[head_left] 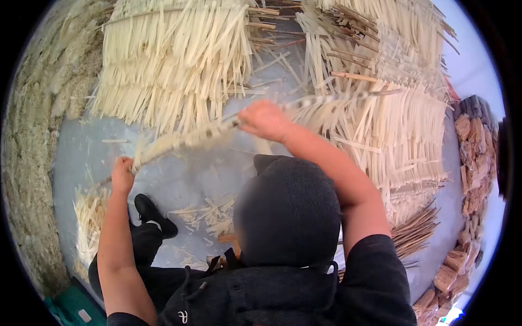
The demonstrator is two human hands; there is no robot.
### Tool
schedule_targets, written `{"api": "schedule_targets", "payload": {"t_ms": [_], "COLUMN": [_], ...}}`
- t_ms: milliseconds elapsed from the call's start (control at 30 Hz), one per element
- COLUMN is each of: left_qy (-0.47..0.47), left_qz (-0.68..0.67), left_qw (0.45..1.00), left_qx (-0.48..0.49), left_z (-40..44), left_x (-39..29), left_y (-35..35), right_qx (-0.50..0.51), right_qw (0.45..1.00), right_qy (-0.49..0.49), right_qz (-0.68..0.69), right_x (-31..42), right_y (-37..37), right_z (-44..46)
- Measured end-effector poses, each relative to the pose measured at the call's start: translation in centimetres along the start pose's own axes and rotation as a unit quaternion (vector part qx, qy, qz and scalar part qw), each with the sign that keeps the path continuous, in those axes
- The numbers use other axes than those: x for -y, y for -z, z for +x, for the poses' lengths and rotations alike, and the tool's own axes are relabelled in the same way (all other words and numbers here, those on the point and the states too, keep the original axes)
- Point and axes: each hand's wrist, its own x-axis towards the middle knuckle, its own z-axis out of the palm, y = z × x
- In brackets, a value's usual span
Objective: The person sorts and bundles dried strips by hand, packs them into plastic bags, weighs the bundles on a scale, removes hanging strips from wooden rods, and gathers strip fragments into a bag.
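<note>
A long thin stick (220,128) hung with pale flat wood strips stretches between my two hands, slanting up to the right. My left hand (123,175) is closed around it near its left end. Further along, my right hand (265,120) makes a fist around the middle of the stick. The strips along the stick are smeared by motion. Beyond my right hand the stick runs over a stack of similar strip-covered sticks (402,127).
Another stack of strip-hung sticks (174,65) lies at the far left. Loose strips (215,214) litter the grey floor (81,146). A bundle of bare sticks (416,231) lies at right, before stacked firewood (451,266). A rough wall (38,136) borders the left.
</note>
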Motion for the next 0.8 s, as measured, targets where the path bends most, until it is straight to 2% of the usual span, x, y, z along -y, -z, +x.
{"api": "schedule_targets", "payload": {"t_ms": [33, 67, 133, 200, 233, 267, 333, 367, 433, 467, 533, 567, 633, 667, 700, 767, 800], "left_qy": [-0.029, -0.031, 0.033, 0.027, 0.023, 0.022, -0.009, -0.037, -0.039, -0.032, -0.023, -0.046, -0.057, -0.042, -0.033, -0.016, -0.013], "left_qz": [-0.016, -0.022, -0.051, -0.081, -0.105, -0.108, -0.096, -0.081, -0.082, -0.071, -0.059, -0.065, -0.071, -0.068, -0.058, -0.040, -0.037], "left_qw": [0.999, 0.999, 0.998, 0.996, 0.993, 0.994, 0.995, 0.996, 0.995, 0.996, 0.997, 0.996, 0.995, 0.997, 0.997, 0.998, 0.998], "left_qx": [0.008, 0.008, -0.006, -0.023, -0.042, -0.019, 0.002, 0.019, 0.029, 0.038, 0.050, 0.049, 0.030, 0.015, 0.025, 0.042, 0.050], "left_z": [-1.4, -2.3, -3.5, -3.9, -3.8, -2.9, -2.3, -2.1, -1.6, -1.5, -1.0, -0.7, -0.2, -0.2, 0.0, 0.9, 1.5], "left_x": [1.2, 1.7, 2.7, 4.9, 5.5, 4.4, 5.5, 5.8, 5.5, 5.2, 4.9, 4.8, 4.1, 3.2, 2.9, 2.6, 2.3], "left_y": [-1.3, -1.6, -1.5, -1.9, -1.9, -0.1, 0.2, 0.3, 0.7, 0.9, 1.2, 1.2, 1.2, 1.3, 1.4, 1.9, 2.4], "right_qx": [0.014, 0.018, -0.160, -0.307, -0.420, -0.440, -0.531, -0.532, -0.528, -0.527, -0.463, -0.458, -0.459, -0.460, -0.438, -0.352, -0.319], "right_qw": [0.998, 0.998, 0.981, 0.945, 0.881, 0.828, 0.668, 0.668, 0.539, 0.540, 0.394, 0.395, 0.342, 0.344, 0.335, 0.379, 0.378], "right_qy": [0.030, 0.026, 0.044, -0.067, -0.200, -0.316, -0.481, -0.483, -0.542, -0.542, -0.534, -0.536, -0.389, -0.346, -0.345, -0.387, -0.390], "right_qz": [0.057, 0.054, 0.095, 0.094, 0.088, 0.143, 0.199, 0.196, 0.370, 0.371, 0.588, 0.589, 0.722, 0.742, 0.759, 0.763, 0.777], "right_x": [-0.1, 0.2, 0.7, -1.2, -2.0, -3.3, -10.0, -12.8, -17.0, -17.4, -17.5, -17.9, -18.5, -18.2, -16.6, -12.2, -11.2], "right_y": [-1.9, -1.3, 1.8, 5.9, 6.3, 7.5, 5.1, 4.1, 2.6, 2.5, 2.0, 1.2, -1.5, -3.0, -3.6, -2.8, -3.6], "right_z": [-0.3, -0.8, -2.4, -5.7, -7.3, -9.0, -12.7, -14.0, -15.0, -14.1, -11.7, -10.6, -8.1, -7.4, -6.4, -5.5, -5.7]}}
